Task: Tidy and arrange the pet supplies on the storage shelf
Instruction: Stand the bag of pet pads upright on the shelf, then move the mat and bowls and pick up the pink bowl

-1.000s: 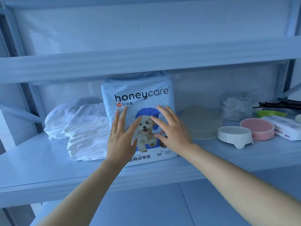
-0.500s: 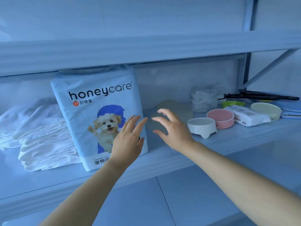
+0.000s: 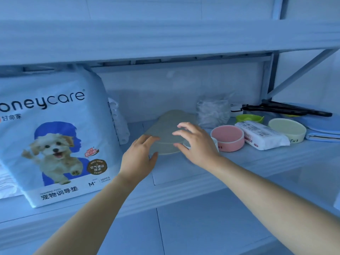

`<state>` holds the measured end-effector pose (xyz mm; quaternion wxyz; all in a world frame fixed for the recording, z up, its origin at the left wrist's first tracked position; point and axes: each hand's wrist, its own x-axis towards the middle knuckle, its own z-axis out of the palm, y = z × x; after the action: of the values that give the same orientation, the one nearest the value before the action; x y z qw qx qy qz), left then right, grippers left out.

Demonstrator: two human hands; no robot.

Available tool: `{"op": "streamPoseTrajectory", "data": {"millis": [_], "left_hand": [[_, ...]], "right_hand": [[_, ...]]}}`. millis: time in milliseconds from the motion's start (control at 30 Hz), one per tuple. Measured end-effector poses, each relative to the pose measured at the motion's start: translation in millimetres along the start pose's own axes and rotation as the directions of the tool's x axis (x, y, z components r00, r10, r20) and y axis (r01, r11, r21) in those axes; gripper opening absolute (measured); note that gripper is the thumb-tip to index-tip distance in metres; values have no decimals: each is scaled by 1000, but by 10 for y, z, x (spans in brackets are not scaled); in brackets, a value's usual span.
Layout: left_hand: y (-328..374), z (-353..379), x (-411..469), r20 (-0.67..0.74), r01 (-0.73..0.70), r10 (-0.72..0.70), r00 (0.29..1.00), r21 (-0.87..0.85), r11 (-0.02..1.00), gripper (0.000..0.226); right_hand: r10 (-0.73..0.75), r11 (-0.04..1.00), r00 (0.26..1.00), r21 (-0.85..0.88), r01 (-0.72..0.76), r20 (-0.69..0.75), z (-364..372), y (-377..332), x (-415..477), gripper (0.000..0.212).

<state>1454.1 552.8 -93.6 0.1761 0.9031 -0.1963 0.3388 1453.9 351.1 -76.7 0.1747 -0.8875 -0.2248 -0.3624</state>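
At frame centre, on the shelf board, a pale grey-green mat lies flat. Its rounded near edge faces the shelf front and its lobed far edge points toward the rear wall. Its longer visible extent runs from frame centre up and slightly right.

Grip relation:
- The left hand is at the mat's left edge. Its fingers are loosely bent over the rim, with the thumb set apart below them near the front edge.
- The right hand is over the mat's right part, with fingers spread and curved and the thumb pointing left.
- Neither hand is clamped on the mat. Contact cannot be confirmed.

Surroundings:
- The honeycare pack stands upright at frame left and is cut off by the frame edge.
- To the right of the hands stand a pink bowl, a wipes pack and a cream bowl.
- A clear bag sits behind the mat.

Change from half a second earlier:
- The left hand was in front of the pack's lower right corner and is now clear of the pack.
- The right hand was short of the mat and now covers its right side.
- The white bowl, then in full view, is now mostly hidden behind the right hand.
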Motion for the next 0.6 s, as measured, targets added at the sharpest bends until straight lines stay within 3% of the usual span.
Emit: {"op": "streamPoseTrajectory", "data": {"millis": [333,600], "left_hand": [[329,513,292,55,172,-170,984,-24,985,26],[134,432,321,119,261,-269,956,76,962,22]], "right_hand": [[-53,991,993,128,39,105,142,742,201,30],[-75,976,977,218,30,199,350,782,407,17]]}}
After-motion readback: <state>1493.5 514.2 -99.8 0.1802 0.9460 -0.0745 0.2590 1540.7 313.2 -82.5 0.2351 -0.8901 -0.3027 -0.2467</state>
